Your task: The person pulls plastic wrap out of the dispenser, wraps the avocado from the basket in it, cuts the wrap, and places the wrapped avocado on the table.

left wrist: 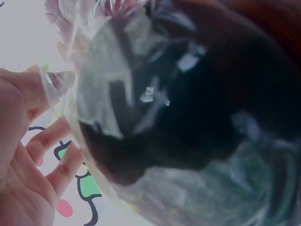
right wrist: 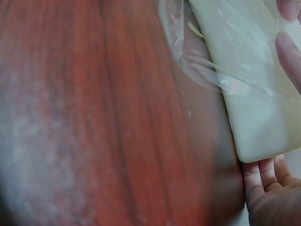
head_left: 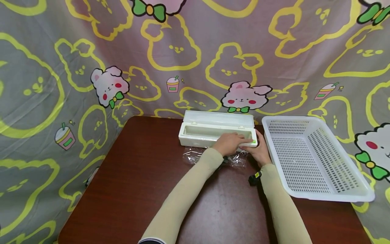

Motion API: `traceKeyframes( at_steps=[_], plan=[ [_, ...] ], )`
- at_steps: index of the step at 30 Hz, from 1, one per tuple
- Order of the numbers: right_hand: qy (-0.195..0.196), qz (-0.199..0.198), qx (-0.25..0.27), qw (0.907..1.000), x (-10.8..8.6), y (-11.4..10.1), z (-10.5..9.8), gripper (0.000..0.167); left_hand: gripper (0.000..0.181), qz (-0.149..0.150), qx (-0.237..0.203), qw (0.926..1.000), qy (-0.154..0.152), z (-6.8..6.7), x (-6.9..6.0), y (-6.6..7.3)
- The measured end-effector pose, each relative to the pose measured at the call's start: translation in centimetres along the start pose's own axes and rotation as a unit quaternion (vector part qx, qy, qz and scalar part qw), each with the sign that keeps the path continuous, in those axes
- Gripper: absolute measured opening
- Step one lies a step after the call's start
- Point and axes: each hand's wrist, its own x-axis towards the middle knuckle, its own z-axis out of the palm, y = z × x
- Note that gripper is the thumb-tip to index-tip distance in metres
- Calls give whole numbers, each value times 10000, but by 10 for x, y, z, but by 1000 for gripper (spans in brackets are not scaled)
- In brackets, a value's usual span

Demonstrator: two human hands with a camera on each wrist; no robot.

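A long white plastic-wrap dispenser box (head_left: 199, 141) stands at the back of the table, its hinged lid (head_left: 217, 118) raised. Clear film (head_left: 191, 155) hangs from its front edge onto the table. My right hand (head_left: 261, 152) grips the box's right end; in the right wrist view, fingers (right wrist: 268, 176) curl behind that end. My left hand (head_left: 229, 143) lies over the front edge near the right end, a straight finger (head_left: 246, 140) reaching toward a small green piece (head_left: 253, 141). In the left wrist view, film partly covers a fingertip, and glossy wrap (left wrist: 155, 108) fills the middle.
A white perforated plastic basket (head_left: 300, 162) stands to the right, close to my right forearm. The brown table (head_left: 137, 183) extends left and forward of the box. Patterned cloth (head_left: 195, 61) hangs behind and along the sides. A small dark device (head_left: 254, 179) sits at my right wrist.
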Motion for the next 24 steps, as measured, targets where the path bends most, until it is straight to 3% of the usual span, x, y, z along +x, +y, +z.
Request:
traceKeyframes(
  at_steps=[11,16,24],
  plan=[
    [128,21,-199,9997,-2,-6,2,103,57,62,-42,9998,176,2,-2,-2],
    [87,-40,-272,9996,1,1,1,104,52,61,-26,9998,180,2,-2,-1],
    [1,25,-262,9997,-2,-5,0,106,66,136,98,9998,122,-1,-3,-2]
  ],
)
